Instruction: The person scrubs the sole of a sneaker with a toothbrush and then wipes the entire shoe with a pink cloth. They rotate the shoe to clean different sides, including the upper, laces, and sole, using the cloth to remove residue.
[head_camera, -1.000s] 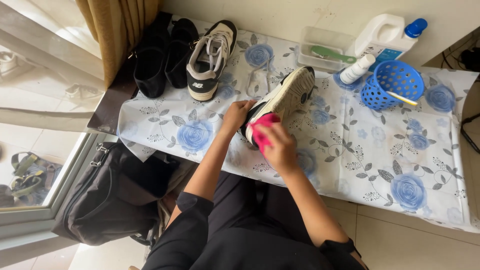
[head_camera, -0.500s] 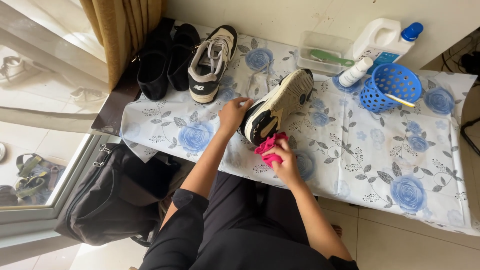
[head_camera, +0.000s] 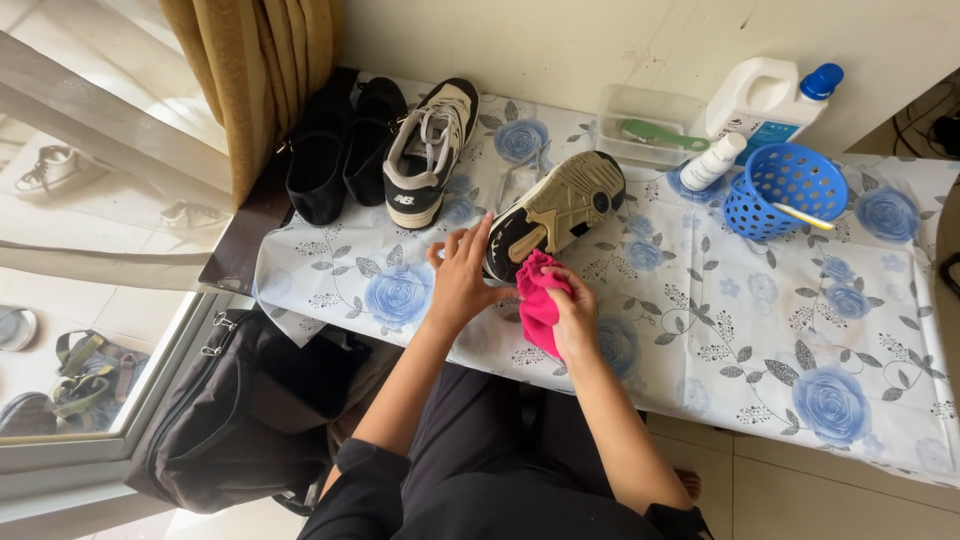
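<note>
Mid-frame: left hand (head_camera: 462, 280) flat against upturned sneaker (head_camera: 556, 213), right hand (head_camera: 574, 312) clutching pink cloth (head_camera: 537, 300) at heel.

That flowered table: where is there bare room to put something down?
The widest free patch of the tablecloth lies right of the pink cloth and below the blue basket. A smaller one sits left of the left hand, below the upright sneaker. The back edge is crowded.
</note>
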